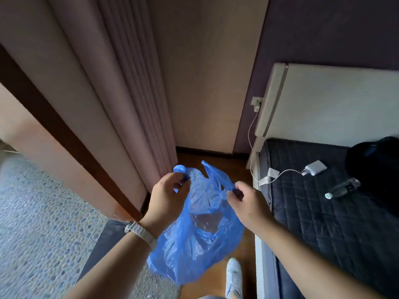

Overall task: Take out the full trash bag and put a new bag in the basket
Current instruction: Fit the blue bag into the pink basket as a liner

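Head view: my left hand (167, 195) and right hand (246, 198) each pinch a handle of the thin blue plastic bag (198, 240), spreading it; no basket visible, must find it next.

Lighting: dim, soft indoor daylight; its source you cannot tell. No hard shadows anywhere.
Brightest areas: the pale headboard (336, 100) and the pebble-patterned floor (43, 212) at your lower left.
Darkest areas: the purple wall (323, 29) at upper right and the black bag (375, 169) on the quilted mattress (323, 212), where detail is lost.
Glare: faint sheen on the creases of the blue plastic bag (194, 234); light passes through its thin film.
Distortion: strong wide-angle bending; the curtain (121, 83) and door frame (54, 126) lean and splay toward the edges.
Sharpness: soft overall, smeared at the borders; your forearms at the bottom corners are blurred.
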A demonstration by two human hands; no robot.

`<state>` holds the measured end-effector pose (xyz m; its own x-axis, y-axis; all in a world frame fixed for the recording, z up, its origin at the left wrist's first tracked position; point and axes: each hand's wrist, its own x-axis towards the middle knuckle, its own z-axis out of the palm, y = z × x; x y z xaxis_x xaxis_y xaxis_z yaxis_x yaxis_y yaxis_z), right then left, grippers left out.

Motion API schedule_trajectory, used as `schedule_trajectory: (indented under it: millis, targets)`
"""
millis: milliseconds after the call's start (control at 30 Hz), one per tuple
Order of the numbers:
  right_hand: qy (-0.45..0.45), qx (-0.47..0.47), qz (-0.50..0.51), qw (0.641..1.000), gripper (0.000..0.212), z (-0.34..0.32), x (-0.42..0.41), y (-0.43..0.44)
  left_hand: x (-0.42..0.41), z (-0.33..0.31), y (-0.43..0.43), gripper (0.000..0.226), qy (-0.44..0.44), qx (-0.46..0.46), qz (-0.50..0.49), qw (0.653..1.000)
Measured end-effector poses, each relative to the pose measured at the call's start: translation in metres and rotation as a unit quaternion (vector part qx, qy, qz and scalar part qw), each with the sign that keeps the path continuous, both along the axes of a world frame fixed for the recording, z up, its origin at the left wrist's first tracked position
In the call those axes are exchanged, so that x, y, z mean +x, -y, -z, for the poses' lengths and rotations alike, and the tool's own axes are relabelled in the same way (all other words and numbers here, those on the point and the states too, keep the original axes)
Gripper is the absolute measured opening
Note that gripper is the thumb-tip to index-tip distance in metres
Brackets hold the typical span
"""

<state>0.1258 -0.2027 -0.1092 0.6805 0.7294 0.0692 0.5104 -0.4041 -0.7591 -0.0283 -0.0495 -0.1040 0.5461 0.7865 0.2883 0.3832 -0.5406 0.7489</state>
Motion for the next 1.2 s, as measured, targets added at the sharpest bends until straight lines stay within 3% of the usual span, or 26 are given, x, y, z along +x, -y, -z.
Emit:
schedule_trajectory:
  millis: [67,233,367,467,667,933,1200]
  targets:
    - [-0.021,-0.006,-0.024,0.999,0.024,0.004,0.036,-0.019,0.034,-0.008,-0.015,0.032,-0.002,0.001,-0.013,1.0]
    - [-0.088,0.003,-0.109,0.99,0.023,0.024,0.1,-0.073,0.085,-0.013,-0.06,0.008,-0.026,0.008,-0.078,0.997]
    - [-0.119,-0.008,-0.138,0.983,0.006,0.035,0.124,-0.116,0.086,-0.003,-0.091,0.01,-0.049,0.006,-0.136,0.989]
    - [-0.135,-0.013,-0.174,0.975,0.018,0.047,0.132,-0.149,0.084,0.011,-0.115,0.006,-0.049,0.001,-0.166,0.985]
    - [-0.164,-0.075,-0.191,0.965,0.009,0.059,0.138,-0.216,0.089,0.055,-0.167,0.006,-0.05,-0.049,-0.196,0.978]
    - [-0.125,-0.12,-0.22,0.96,0.013,0.054,0.152,-0.306,0.089,0.1,-0.232,0.013,-0.09,-0.145,-0.23,0.958]
    - [-0.113,-0.172,-0.255,0.945,0.008,0.114,0.148,-0.37,0.085,0.158,-0.241,0.02,-0.12,-0.226,-0.303,0.918]
